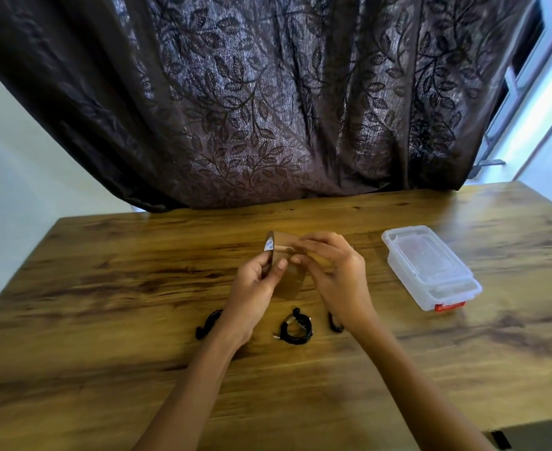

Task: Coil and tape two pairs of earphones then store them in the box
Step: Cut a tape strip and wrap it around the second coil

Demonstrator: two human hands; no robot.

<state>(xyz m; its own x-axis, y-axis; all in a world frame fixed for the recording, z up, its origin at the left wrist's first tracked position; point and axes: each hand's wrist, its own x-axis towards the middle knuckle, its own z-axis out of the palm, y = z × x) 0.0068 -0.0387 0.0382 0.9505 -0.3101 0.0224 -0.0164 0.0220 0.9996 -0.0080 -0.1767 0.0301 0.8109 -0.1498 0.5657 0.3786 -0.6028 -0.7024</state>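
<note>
Head view: much of the second earphones is hidden. One black piece (207, 323) shows from behind the left wrist and another (334, 323) from behind the right wrist; whether they are joined cannot be told. The first earphones (293, 329) are seen whole, lying on the table (105, 288) between the two wrists, below the fingers and apart from them. They are black and wound into a small coil, with one bud at the top and the plug poking out to the left. A pale band seems to cross the coil, but it is too small to make out.

The tape roll (289, 281) is held above the table. It is brown, seen almost edge-on, with a white label on its core. It is gripped at its lower left edge by the curled fingers and thumb of the left hand (255, 288). Its upper part is pinched by the bent fingers of the right hand (336, 271); whether a loose end is lifted cannot be told.

To the right, well apart, a clear plastic box (431, 268) with a red latch stands closed. A dark leaf-patterned curtain (268, 109) hangs behind the table.
</note>
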